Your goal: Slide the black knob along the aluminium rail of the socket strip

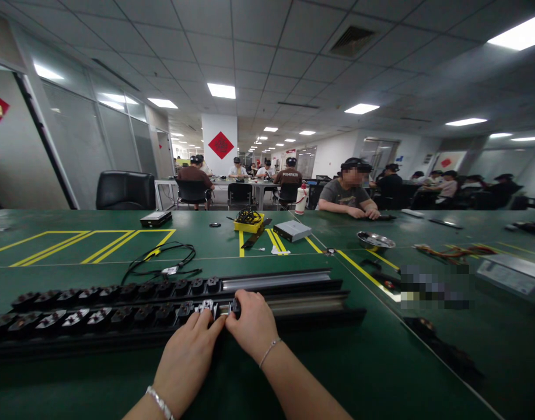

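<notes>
Two long black metal rails lie side by side across the green table, each holding a row of black socket modules. My left hand rests on the near rail, its fingers curled onto the last socket module in that row. My right hand sits just to the right, its fingers pinched on a small black piece in the rail's channel. The two hands touch at the fingertips.
A black cable lies behind the rails. Farther back stand a yellow tray of wires, a grey box, a black device and a metal dish. Several seated people work at other tables.
</notes>
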`<state>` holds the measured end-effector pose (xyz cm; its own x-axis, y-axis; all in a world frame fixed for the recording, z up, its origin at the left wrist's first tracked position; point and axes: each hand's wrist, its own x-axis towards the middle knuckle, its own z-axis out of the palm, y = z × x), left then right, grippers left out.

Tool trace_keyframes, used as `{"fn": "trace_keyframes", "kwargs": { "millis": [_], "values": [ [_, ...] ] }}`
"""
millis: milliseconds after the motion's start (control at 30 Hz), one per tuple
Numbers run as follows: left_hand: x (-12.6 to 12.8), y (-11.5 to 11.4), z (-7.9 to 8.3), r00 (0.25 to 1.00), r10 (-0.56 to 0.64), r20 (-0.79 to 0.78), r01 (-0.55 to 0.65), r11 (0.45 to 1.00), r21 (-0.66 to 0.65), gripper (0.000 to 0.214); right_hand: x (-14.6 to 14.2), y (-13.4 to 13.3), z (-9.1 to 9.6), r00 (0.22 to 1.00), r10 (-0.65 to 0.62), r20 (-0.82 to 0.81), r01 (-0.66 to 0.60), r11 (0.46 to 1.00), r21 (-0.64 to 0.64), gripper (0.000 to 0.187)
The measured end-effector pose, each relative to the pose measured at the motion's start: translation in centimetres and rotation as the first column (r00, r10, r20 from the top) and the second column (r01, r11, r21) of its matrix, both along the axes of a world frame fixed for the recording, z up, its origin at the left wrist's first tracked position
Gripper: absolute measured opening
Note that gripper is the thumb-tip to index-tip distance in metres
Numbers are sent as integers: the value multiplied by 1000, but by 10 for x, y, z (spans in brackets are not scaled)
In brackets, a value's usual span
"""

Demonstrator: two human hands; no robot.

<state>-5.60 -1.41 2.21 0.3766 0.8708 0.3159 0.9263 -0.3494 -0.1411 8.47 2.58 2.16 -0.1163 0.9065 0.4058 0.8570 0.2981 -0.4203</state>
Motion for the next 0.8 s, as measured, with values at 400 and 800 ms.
{"fn": "trace_keyframes", "kwargs": {
  "millis": [400, 800],
  "values": [
    [1, 0, -2, 1000, -11, 5, 11, 1000, 7, 45, 1, 1, -1, 1000, 12, 13, -11, 1000, -16, 12],
    [-1, -1, -3, 1000, -12, -8, 13, 999, 36, 44, 3, 1, -2, 1000, 9, -11, -9, 1000, 5, 11]
  ]
}}
